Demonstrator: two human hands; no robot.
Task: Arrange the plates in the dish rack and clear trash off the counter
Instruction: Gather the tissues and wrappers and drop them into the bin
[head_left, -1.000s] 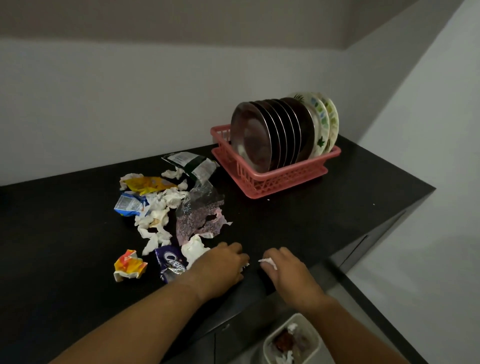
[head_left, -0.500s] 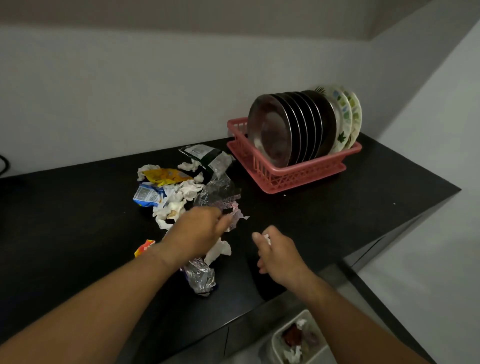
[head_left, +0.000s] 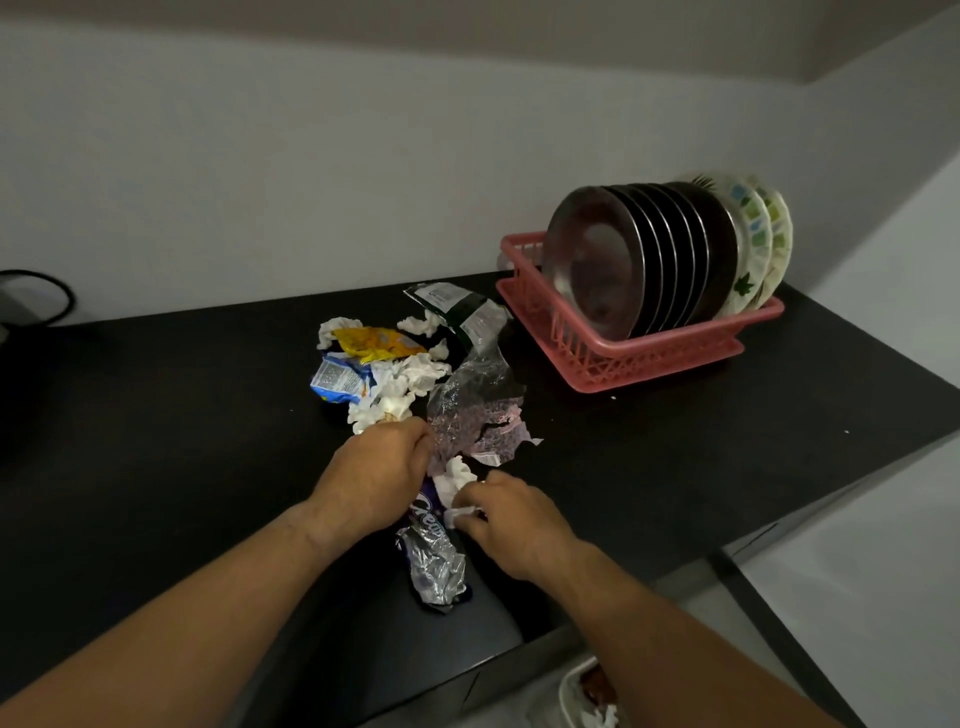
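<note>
Several steel plates (head_left: 597, 260) and two patterned white plates (head_left: 756, 244) stand upright in the pink dish rack (head_left: 654, 358) at the back right of the black counter (head_left: 156, 415). A heap of trash lies mid-counter: white tissues (head_left: 400, 384), a yellow wrapper (head_left: 374, 340), a blue packet (head_left: 337, 382) and a crinkled clear-purple plastic wrapper (head_left: 472, 410). My left hand (head_left: 374, 478) is curled at the heap's near edge and holds a purple foil wrapper (head_left: 434, 556), which trails toward me. My right hand (head_left: 511, 519) pinches a small white tissue scrap (head_left: 460, 514) beside it.
A white bin (head_left: 587, 696) with trash inside sits on the floor below the counter's front edge. A green-and-silver packet (head_left: 457, 306) lies by the rack. A black cable (head_left: 47, 296) loops at the far left against the wall.
Both hands have moved together at the near side of the heap. The right hand, which held a tissue scrap apart from the pile, now meets the left hand over the purple wrapper.
</note>
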